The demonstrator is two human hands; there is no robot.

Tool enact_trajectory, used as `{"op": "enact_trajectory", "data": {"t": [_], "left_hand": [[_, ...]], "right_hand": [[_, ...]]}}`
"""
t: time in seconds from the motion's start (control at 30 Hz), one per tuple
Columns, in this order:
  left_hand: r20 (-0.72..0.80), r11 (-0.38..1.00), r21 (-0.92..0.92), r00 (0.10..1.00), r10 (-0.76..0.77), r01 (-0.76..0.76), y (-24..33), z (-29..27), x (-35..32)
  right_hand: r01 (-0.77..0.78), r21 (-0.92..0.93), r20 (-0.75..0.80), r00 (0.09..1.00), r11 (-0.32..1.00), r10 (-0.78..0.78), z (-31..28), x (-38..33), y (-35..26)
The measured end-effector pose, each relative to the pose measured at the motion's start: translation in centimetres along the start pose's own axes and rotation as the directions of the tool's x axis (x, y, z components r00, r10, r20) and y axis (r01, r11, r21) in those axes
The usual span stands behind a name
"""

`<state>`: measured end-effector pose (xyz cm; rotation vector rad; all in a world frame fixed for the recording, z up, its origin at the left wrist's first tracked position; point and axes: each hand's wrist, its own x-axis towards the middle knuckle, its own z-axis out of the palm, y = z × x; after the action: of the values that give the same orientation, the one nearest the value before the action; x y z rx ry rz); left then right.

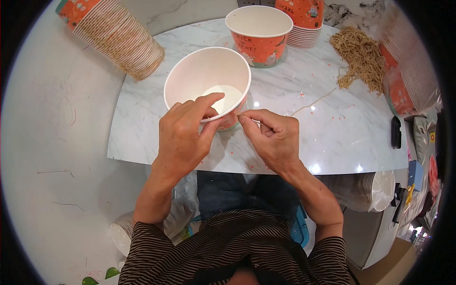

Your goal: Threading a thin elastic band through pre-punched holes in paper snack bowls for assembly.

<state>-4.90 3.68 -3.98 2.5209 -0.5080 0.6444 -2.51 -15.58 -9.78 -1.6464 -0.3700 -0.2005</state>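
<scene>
A white-lined orange paper bucket point(187, 76) stands tilted on the marble-look table in front of me. My left hand point(183, 133) grips its near rim, thumb outside and fingers over the inside. Close against the bucket's right side, my right hand point(278, 137) is closed in a pinch between thumb and forefinger. A thin piece of tan twine point(314, 102) runs out from behind that hand across the table to the right. The pinched end is mostly hidden by the fingertips.
Behind stands another orange bucket point(259, 47), beside a nested stack point(304, 35). A long stack of buckets with twine handles point(118, 40) leans at the far left. Loose twine point(359, 59) is heaped at right, near bagged buckets point(413, 90). Small orange bits dot the table point(361, 128).
</scene>
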Motion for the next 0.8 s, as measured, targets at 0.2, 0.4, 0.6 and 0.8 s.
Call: {"op": "enact_trajectory", "data": {"t": [0.2,0.4,0.6,0.8], "left_hand": [[0.033,0.999,-0.006,0.999,-0.034,0.034,0.5,-0.2,-0.2],[0.062,0.998,-0.001,0.996,-0.067,0.067,0.7,-0.2,-0.1],[0.064,0.998,-0.004,0.996,-0.063,0.063,1.0,-0.2,-0.2],[0.075,0.997,-0.018,0.994,-0.074,0.076,1.1,-0.2,-0.2]], "right_hand": [[0.102,-0.069,-0.025,0.994,0.992,-0.104,0.2,0.2,0.2],[0.108,-0.104,-0.029,0.993,0.989,-0.111,0.2,0.2,-0.1],[0.118,-0.168,-0.036,0.991,0.979,-0.126,0.1,0.4,-0.1],[0.135,-0.170,-0.016,0.990,0.976,-0.139,0.1,0.8,-0.2]]}}
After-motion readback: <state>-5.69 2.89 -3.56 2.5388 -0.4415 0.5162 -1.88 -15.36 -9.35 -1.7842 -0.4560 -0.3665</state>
